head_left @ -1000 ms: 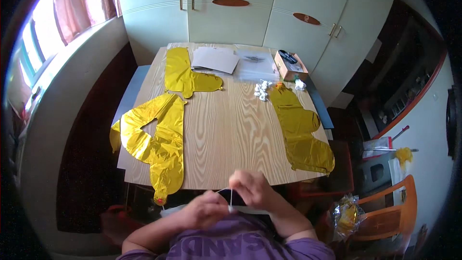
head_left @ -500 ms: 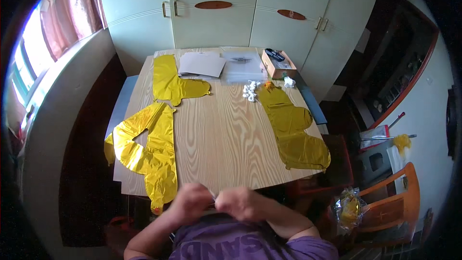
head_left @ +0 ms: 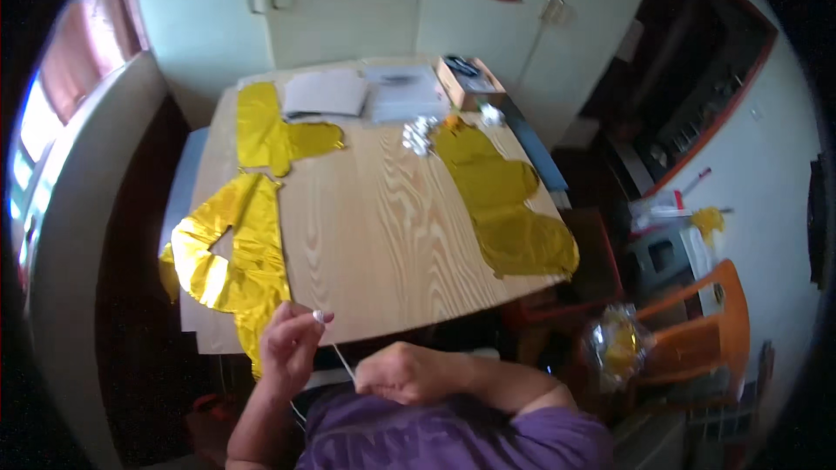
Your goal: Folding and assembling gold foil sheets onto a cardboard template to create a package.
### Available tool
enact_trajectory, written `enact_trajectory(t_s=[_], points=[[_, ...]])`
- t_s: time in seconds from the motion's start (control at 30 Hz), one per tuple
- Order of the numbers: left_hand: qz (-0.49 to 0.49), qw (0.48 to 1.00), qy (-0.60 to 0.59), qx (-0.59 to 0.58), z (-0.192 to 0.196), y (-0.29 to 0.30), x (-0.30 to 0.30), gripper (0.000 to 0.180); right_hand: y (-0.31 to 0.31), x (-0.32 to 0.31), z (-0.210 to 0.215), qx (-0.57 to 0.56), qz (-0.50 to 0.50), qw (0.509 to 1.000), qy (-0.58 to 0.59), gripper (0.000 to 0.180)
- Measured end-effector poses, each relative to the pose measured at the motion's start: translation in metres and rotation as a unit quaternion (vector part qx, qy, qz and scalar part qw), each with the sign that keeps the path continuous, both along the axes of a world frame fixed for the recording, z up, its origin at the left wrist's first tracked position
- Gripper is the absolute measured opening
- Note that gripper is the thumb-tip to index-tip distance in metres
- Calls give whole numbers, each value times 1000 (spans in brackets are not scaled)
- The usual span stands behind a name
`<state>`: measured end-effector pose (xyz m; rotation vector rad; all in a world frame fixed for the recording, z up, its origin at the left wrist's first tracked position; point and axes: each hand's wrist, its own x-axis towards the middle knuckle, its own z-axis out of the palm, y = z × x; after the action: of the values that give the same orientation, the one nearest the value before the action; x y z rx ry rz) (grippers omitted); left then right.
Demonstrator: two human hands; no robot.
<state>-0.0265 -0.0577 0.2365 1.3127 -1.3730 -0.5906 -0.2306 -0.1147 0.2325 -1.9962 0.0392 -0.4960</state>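
Observation:
At the near edge of the table, my left hand (head_left: 290,346) pinches a small white roll (head_left: 320,317), which looks like wound ribbon, between thumb and fingers. My right hand (head_left: 402,372) is closed at my chest, lower and to the right. A thin white ribbon (head_left: 345,360) runs up and left from it toward the left hand. Just left of my left hand lies a flat gold foil balloon (head_left: 257,248), its lower tip hanging past the table edge. A second flat foil balloon (head_left: 261,130) lies beyond it, and a third foil balloon (head_left: 501,200) is on the right.
Small white rolls (head_left: 420,135) lie on the wooden table (head_left: 374,235). Grey-white sheets (head_left: 326,91), a clear plastic packet (head_left: 407,96) and an open box (head_left: 471,85) stand along its far side. A wooden chair (head_left: 727,331) with a shiny foil packet (head_left: 618,339) is at the right.
My hands have moved apart: the left rose and went left with the white roll, and the right stayed low near my chest. Ribbon now shows between them. The view has shifted.

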Motion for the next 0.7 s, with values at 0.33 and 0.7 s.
enact_trajectory(t_s=[0.33,0.7], points=[[-71,995,20,64,-38,23,-3,3,-6,0,7,44,-4,997,-63,10],[-253,950,-101,153,-27,28,-30,9,-19,-21,-7,51,-191,980,5,19]])
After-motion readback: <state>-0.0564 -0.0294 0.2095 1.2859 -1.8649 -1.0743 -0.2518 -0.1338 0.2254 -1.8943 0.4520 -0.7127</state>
